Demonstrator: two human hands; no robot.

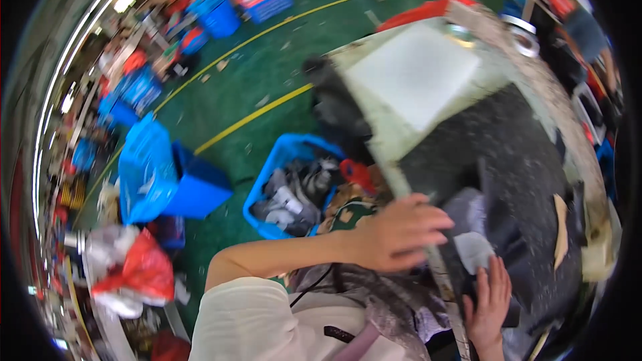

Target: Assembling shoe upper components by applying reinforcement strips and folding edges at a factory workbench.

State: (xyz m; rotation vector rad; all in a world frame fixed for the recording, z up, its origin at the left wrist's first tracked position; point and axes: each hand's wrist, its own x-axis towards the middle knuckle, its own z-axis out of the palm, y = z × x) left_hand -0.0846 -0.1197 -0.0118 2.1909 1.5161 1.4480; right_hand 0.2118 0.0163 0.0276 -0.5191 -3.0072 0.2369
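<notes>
My left hand (408, 230) hovers over the near left edge of the worktable, its fingers stretched out and blurred by motion, with nothing visible in it. My right hand (489, 297) lies on the table with its fingers extended, the tips at the lower edge of a small light grey piece (473, 251). Just beyond that piece is a darker grey piece (466, 210). Both rest on a large black sheet (491, 140) that covers much of the tabletop. What the pieces are made of I cannot tell.
A white sheet (414, 70) lies at the table's far end, near a tape roll (460, 35). Left of the table stands a blue basket (251, 197) full of grey pieces. Farther left is a blue bin (200, 187). A tan strip (560, 230) lies on the right.
</notes>
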